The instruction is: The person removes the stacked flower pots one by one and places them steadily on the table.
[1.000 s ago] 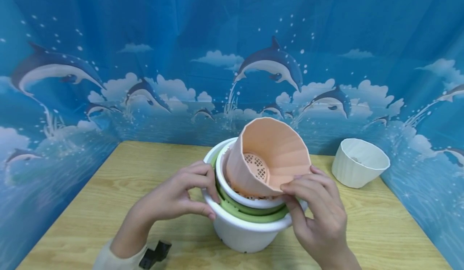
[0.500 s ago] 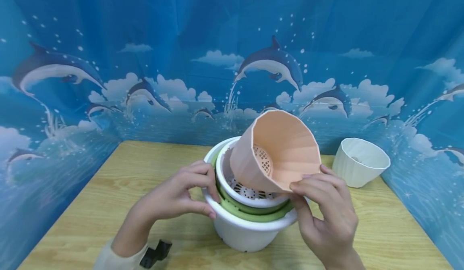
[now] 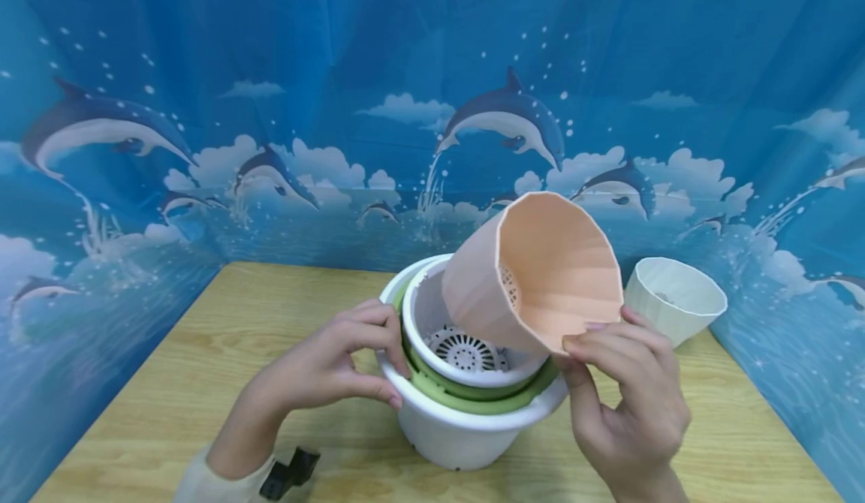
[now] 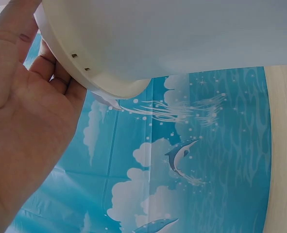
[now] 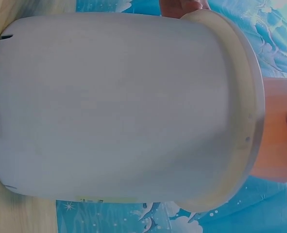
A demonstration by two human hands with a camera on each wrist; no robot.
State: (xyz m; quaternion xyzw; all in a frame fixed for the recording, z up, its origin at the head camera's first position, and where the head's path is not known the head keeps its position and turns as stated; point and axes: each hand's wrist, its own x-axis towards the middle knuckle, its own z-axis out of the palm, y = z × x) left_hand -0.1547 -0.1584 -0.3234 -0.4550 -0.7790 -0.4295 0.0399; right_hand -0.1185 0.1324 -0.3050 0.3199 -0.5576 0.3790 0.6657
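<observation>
Moving rightward, the right hand (image 3: 631, 402) pinches a peach faceted pot (image 3: 541, 274); the left hand (image 3: 331, 364) grips nested round white-and-green pots (image 3: 466, 404).

The top pot (image 3: 550, 263) is soft peach, the ring (image 3: 473, 404) is green, and the big pot (image 3: 466, 439) is white. The bench (image 3: 709, 420) is yellow with wavy wood lines. The curtain (image 3: 392, 45) is blue (with dolphins (image 3: 507, 116) and white clouds (image 3: 317, 164)).

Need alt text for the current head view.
A right hand holds a tilted peach pot over nested white and green pots gripped by the left hand. Another white pot stands at right on a table, dolphin curtain behind.
</observation>
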